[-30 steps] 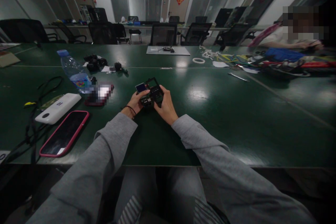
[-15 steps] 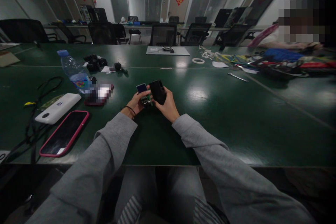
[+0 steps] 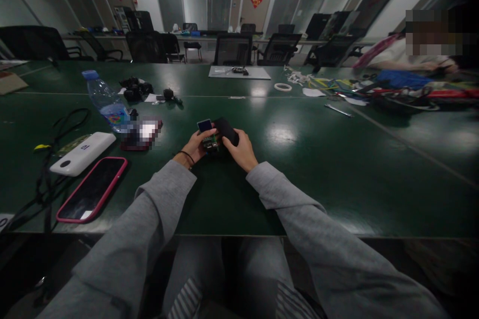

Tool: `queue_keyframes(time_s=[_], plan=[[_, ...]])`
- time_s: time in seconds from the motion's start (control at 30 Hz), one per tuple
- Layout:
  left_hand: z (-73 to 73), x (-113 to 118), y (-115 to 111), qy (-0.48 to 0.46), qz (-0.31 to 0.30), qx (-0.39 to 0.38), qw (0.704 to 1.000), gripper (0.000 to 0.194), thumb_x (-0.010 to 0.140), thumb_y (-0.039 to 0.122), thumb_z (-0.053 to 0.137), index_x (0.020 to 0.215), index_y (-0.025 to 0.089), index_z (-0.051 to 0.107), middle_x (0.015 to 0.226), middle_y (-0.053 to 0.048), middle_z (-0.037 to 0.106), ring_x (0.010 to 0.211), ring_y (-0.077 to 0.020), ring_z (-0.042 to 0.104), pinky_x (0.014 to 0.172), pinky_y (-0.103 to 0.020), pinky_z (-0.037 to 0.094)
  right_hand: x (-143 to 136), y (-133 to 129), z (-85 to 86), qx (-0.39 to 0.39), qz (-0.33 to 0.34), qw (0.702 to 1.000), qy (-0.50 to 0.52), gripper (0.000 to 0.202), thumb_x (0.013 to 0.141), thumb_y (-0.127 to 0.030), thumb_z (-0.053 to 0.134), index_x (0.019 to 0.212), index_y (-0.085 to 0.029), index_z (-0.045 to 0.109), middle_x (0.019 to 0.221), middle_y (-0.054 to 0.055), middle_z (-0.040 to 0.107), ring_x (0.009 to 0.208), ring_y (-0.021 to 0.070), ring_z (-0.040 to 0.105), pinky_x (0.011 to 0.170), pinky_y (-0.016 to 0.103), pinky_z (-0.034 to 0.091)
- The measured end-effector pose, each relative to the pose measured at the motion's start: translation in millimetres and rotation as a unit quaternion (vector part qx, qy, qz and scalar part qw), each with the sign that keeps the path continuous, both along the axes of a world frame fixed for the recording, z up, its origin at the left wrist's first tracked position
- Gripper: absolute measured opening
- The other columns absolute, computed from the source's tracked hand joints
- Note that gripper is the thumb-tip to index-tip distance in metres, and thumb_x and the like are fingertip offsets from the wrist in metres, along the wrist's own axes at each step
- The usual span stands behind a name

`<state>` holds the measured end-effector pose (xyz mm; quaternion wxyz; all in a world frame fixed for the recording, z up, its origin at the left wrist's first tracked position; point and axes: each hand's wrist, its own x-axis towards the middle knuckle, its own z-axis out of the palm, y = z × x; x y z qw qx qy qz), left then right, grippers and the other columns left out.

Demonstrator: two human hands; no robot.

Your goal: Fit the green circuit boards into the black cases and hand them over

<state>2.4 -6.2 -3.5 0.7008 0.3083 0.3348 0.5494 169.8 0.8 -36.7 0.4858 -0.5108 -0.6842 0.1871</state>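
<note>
Turned since a second ago, when its open inside showed, the black case (image 3: 229, 132) now presents a smooth outer face at the centre of the frame, pinched between thumb and fingers of the right hand (image 3: 242, 150). Just left of it, the left hand (image 3: 193, 149) grips the circuit board (image 3: 211, 145) beneath a small screen (image 3: 204, 125), thumb laid across, other fingers mostly hidden; a pink-edged phone (image 3: 92, 190) lies at lower left.

Hands (image 3: 241, 148) hide parts of circuit board (image 3: 210, 144), black case (image 3: 226, 130); co-worker's head (image 3: 434, 34) pixelated; box (image 3: 11, 82) cut by left edge
</note>
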Motion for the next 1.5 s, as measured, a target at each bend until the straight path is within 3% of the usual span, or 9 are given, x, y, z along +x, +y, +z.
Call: queue_keyframes(time_s=[0.17,0.5,0.97,1.13,1.23,1.3,1.37,1.43,1.5], plan=[[-3.4,-3,3,-0.033,-0.022,0.04,0.998,0.052,0.075,0.021,0.074,0.124,0.016,0.058,0.119,-0.011,0.069,0.112,-0.0242,0.065,0.103,-0.042,0.046,9,9,-0.5,-0.044,-0.059,0.996,0.047,0.052,0.085,-0.051,0.057,0.118,-0.011,0.059,0.11,0.015,0.062,0.105,0.0261,0.056,0.097,0.044,0.046],[-4.3,-6,6,-0.059,0.006,0.02,0.998,0.055,0.077,0.023,0.072,0.129,0.018,0.056,0.123,-0.012,0.068,0.116,-0.0243,0.063,0.104,-0.042,0.046,20,15,0.1,-0.108,-0.101,0.989,0.019,0.045,0.091,-0.049,0.048,0.109,-0.013,0.067,0.102,0.014,0.063,0.112,0.0263,0.051,0.1,0.042,0.042],[-3.1,-9,6,-0.063,0.008,0.021,0.998,0.043,0.074,0.022,0.074,0.115,0.017,0.061,0.119,-0.011,0.069,0.111,-0.0233,0.065,0.1,-0.041,0.049,28,26,-12.7,-0.067,-0.095,0.991,0.059,0.045,0.089,-0.053,0.046,0.098,-0.015,0.067,0.095,0.012,0.066,0.099,0.0265,0.056,0.094,0.049,0.044],[-2.7,-9,5,-0.057,0.01,0.021,0.998,0.042,0.075,0.023,0.074,0.114,0.017,0.06,0.118,-0.01,0.069,0.111,-0.0231,0.065,0.1,-0.041,0.048,23,20,-10.1,-0.032,-0.111,0.993,0.028,0.061,0.082,-0.064,0.056,0.113,-0.011,0.061,0.104,0.016,0.062,0.102,0.0278,0.056,0.095,0.049,0.044],[-1.9,-8,3,-0.056,0.008,0.021,0.998,0.042,0.075,0.023,0.074,0.114,0.017,0.06,0.117,-0.01,0.069,0.11,-0.0225,0.065,0.1,-0.04,0.048,26,7,-7.1,-0.006,-0.077,0.997,-0.026,0.068,0.076,-0.061,0.065,0.119,-0.009,0.058,0.113,0.018,0.061,0.106,0.0297,0.056,0.096,0.049,0.045],[-0.9,-8,2,-0.057,0.008,0.02,0.998,0.043,0.075,0.023,0.075,0.114,0.017,0.06,0.116,-0.009,0.07,0.11,-0.0225,0.066,0.099,-0.04,0.048,43,-5,-5.9,0.005,-0.037,0.998,-0.054,0.063,0.079,-0.06,0.063,0.119,-0.011,0.058,0.113,0.016,0.062,0.105,0.0291,0.058,0.095,0.049,0.047],[0.1,-7,1,-0.058,0.009,0.018,0.998,0.044,0.074,0.022,0.075,0.115,0.017,0.06,0.116,-0.01,0.07,0.109,-0.0225,0.066,0.099,-0.04,0.049,80,-18,-5.4,0.003,-0.019,0.997,-0.08,0.062,0.08,-0.061,0.061,0.12,-0.014,0.058,0.112,0.014,0.063,0.102,0.0285,0.06,0.093,0.05,0.048],[0.8,-7,2,-0.06,0.007,0.015,0.998,0.046,0.074,0.022,0.075,0.117,0.017,0.06,0.116,-0.01,0.07,0.109,-0.0222,0.066,0.098,-0.039,0.05,141,-30,-3.4,-0.016,-0.044,0.994,-0.102,0.064,0.078,-0.063,0.064,0.122,-0.017,0.059,0.11,0.014,0.064,0.098,0.0285,0.062,0.089,0.049,0.049],[0.8,-7,2,-0.061,0.005,0.014,0.998,0.047,0.074,0.022,0.075,0.118,0.017,0.06,0.115,-0.009,0.07,0.108,-0.0219,0.066,0.097,-0.039,0.05,221,-44,2.6,-0.061,-0.117,0.984,-0.117,0.063,0.074,-0.061,0.072,0.12,-0.019,0.062,0.108,0.017,0.064,0.092,0.0271,0.063,0.084,0.045,0.049]])
